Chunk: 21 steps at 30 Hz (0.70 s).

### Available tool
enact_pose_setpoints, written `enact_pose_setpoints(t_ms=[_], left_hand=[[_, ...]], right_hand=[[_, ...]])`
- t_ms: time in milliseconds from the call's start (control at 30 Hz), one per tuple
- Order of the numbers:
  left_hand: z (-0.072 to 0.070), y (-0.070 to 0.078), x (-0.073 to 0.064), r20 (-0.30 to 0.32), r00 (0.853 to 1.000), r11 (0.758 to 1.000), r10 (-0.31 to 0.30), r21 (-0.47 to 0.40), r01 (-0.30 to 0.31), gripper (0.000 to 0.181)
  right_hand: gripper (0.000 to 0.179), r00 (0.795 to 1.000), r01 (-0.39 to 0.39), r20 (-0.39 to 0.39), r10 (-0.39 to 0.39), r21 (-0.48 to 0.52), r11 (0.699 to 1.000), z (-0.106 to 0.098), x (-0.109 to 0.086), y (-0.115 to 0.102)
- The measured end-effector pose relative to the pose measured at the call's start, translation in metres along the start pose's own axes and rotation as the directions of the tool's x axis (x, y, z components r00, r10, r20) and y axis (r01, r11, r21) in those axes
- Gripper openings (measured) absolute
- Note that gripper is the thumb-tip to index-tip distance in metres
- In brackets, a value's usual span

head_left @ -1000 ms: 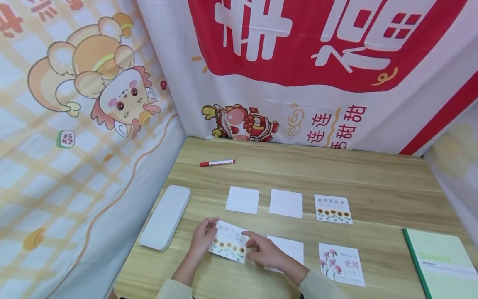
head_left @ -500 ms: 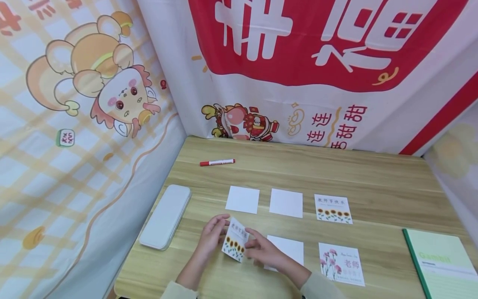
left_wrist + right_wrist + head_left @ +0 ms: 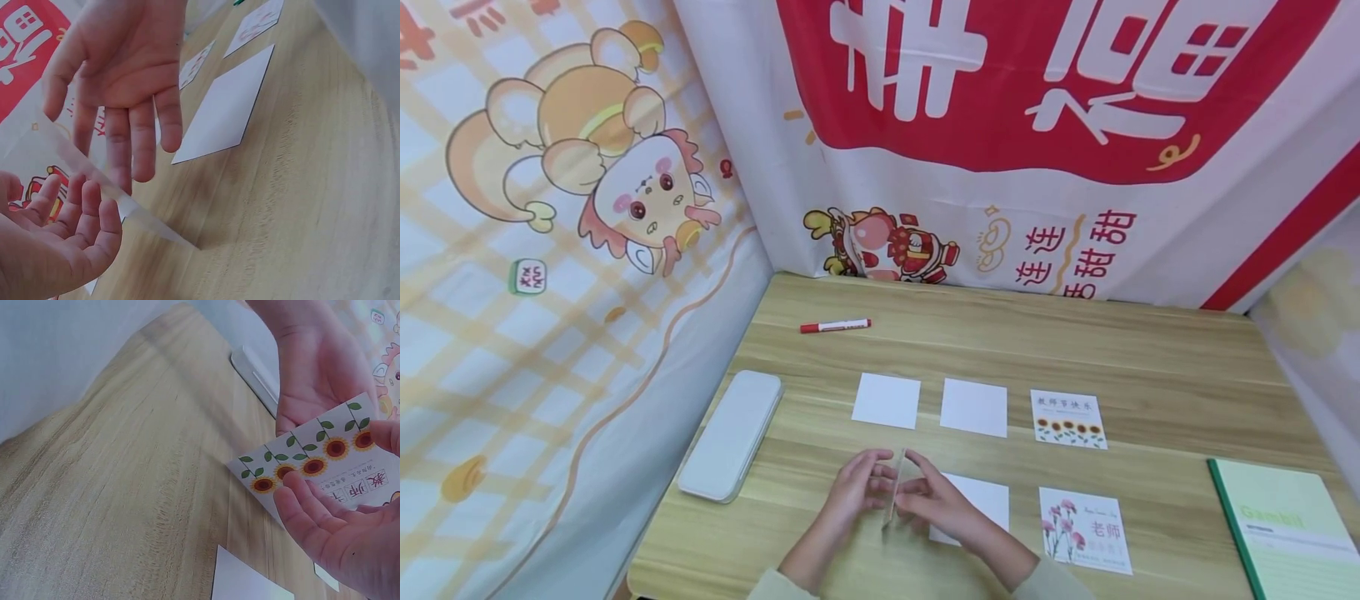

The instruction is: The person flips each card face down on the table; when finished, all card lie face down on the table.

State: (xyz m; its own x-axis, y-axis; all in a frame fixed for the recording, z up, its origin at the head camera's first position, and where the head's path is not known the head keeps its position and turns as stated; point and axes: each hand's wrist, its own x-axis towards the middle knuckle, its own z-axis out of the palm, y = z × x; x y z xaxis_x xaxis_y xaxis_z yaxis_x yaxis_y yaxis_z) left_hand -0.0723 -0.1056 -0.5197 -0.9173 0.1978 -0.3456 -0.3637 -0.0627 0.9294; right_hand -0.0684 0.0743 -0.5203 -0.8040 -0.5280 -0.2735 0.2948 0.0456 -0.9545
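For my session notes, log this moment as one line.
left hand: touches sunflower card | right hand: touches same card | card: on edge on table | nearby: blank card

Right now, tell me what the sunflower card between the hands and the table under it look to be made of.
Sunflower card: thin white card stock, probably coated paper. It stands edge-on in the head view, with crisp printed flowers on one face and a plain white back. Table: pale wood-grain surface with a matte sheen, likely laminate rather than solid wood, though the pictures leave that open.
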Motion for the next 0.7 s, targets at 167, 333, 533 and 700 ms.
enact_pose_setpoints(t_ms=[167, 333, 533, 700], left_hand=[[0.005, -0.005, 0.000, -0.025, 0.999, 1.000, -0.027, -0.007, 0.027, 0.045], [0.005, -0.013, 0.001, -0.038, 0.996, 0.996, -0.085, 0.014, 0.086, 0.040], [0.003, -0.022, 0.002, -0.074, 0.992, 0.992, -0.104, 0.067, 0.109, 0.035], [0.000, -0.025, 0.002, -0.109, 0.990, 0.985, -0.089, 0.137, 0.103, 0.034]], right_hand=[[0.071, 1.000, -0.011, -0.018, 0.011, 0.014, 1.000, 0.000, -0.003, -0.003], [0.068, 0.998, -0.022, -0.059, 0.024, 0.039, 0.999, -0.004, -0.005, -0.003], [0.067, 0.989, -0.002, -0.151, 0.008, 0.042, 0.999, -0.010, -0.009, -0.003], [0.068, 0.968, 0.021, -0.252, -0.011, 0.039, 0.999, -0.014, -0.011, -0.007]])
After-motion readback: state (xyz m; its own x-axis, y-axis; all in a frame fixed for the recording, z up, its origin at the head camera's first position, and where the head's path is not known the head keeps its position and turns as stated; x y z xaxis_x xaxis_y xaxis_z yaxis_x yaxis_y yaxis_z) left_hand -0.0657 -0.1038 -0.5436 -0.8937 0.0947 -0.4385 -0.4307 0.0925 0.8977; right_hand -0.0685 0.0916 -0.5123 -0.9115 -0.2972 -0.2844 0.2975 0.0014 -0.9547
